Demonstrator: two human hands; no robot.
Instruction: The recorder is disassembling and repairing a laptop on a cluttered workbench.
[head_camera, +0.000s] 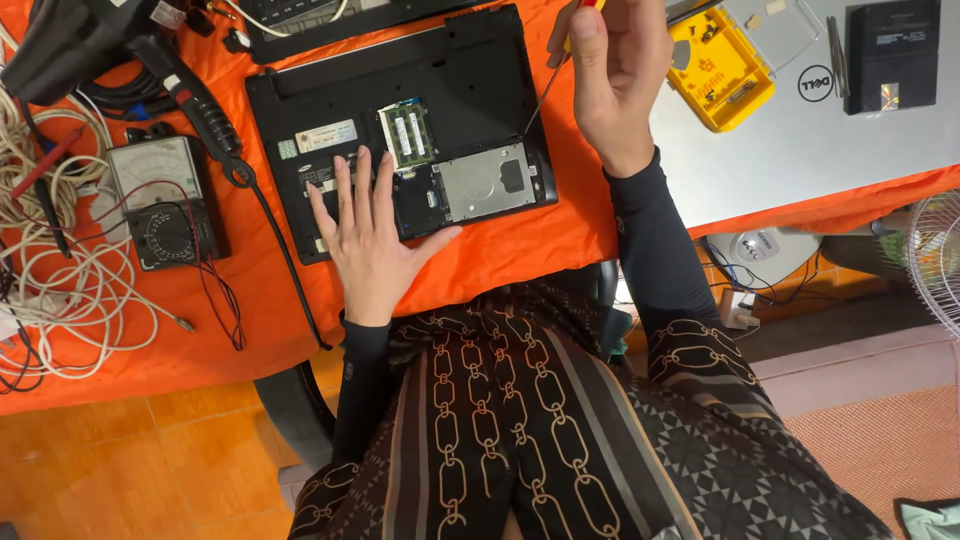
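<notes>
A black laptop (470, 70) lies bottom-up on the orange cloth, its service cover off. Green memory modules (406, 133) and a silver hard drive (486, 182) are exposed. My left hand (370, 240) rests flat, fingers spread, on the laptop's near edge beside the open bay. My right hand (612, 70) is closed around a thin screwdriver (545, 92) with a yellow handle. Its tip points down at the laptop's right side, just above the hard drive.
An analog multimeter (160, 200) with red and black leads sits left, beside tangled white cables (60, 270). A black cable (285, 260) crosses the cloth. A yellow parts tray (722, 75), a silver closed laptop (820, 140) and a black drive (893, 55) lie right. A fan (940, 260) stands low right.
</notes>
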